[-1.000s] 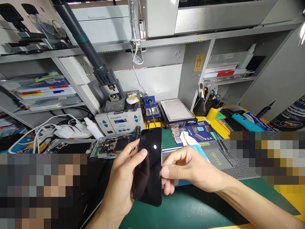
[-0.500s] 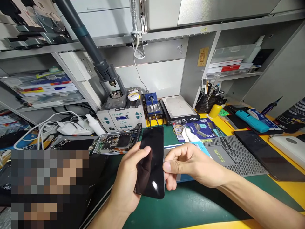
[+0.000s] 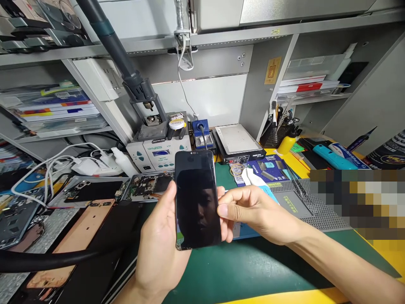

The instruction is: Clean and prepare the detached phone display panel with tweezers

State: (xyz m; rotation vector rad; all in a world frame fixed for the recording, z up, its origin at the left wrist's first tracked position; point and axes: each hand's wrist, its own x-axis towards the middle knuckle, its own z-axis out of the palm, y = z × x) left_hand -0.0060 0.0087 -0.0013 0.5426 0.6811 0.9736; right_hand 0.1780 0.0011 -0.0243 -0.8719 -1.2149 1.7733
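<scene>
A black smartphone (image 3: 196, 181) stands upright in front of me, tilted back, with its dark glossy screen facing me and showing a reflection. My left hand (image 3: 160, 240) cradles it from the left and behind; the thumb lies along the left edge and fingertips show past the right edge. With curled fingers, my right hand (image 3: 249, 211) pinches the phone's right edge, thumb at the front. The lower left corner of the phone looks chipped or worn. Its back is hidden from me.
A green mat (image 3: 240, 270) covers the bench. Behind stand a hot-air station (image 3: 158, 154), a soldering iron stand (image 3: 201, 131) and a heating plate (image 3: 238, 139). Opened device parts (image 3: 148, 185) lie left. Tweezers (image 3: 297, 181) rest on a grey perforated mat (image 3: 329, 207) at right.
The phone has risen and moved slightly left, its screen turned more squarely toward me. My left thumb has shifted from the screen to the left edge. The right hand still pinches the right edge.
</scene>
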